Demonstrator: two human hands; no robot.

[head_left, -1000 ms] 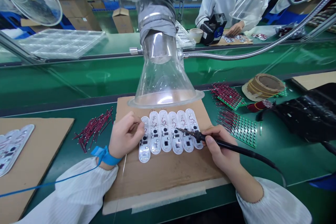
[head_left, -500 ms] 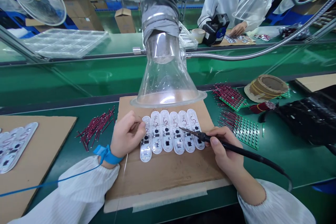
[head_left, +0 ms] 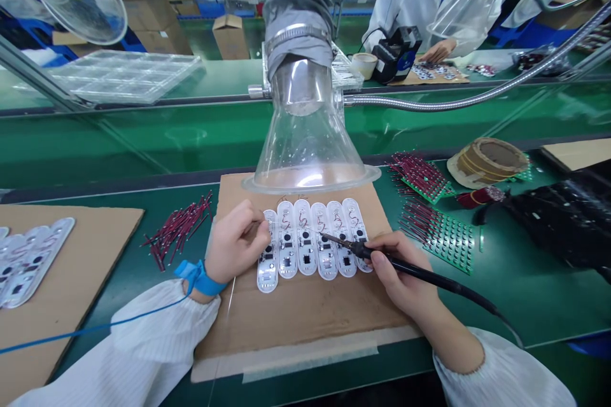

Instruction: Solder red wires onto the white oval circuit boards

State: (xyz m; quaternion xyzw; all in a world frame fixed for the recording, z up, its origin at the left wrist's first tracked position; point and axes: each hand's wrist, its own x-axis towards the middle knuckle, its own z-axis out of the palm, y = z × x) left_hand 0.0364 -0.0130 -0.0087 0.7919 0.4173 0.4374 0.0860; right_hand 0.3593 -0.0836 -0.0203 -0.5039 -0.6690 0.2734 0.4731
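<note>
A row of several white oblong circuit boards (head_left: 312, 241) lies on a cardboard sheet (head_left: 296, 311) under a clear fume hood (head_left: 310, 140). My right hand (head_left: 398, 273) grips a black soldering iron (head_left: 382, 259) like a pen; its tip rests on the boards near the row's middle. My left hand (head_left: 236, 241), with a blue wrist strap (head_left: 198, 276), is closed in a pinch at the row's left end, holding a thin solder wire (head_left: 230, 296).
Loose red wire pieces (head_left: 179, 229) lie left of the cardboard, and another cardboard sheet with white boards (head_left: 28, 257) lies at far left. Green boards with red wires (head_left: 436, 229), a tape roll (head_left: 489, 159) and a black bag (head_left: 563, 216) lie at right. A co-worker sits beyond the conveyor.
The soldering iron tip has shifted slightly left along the row of boards. My left hand keeps its pinch at the left end.
</note>
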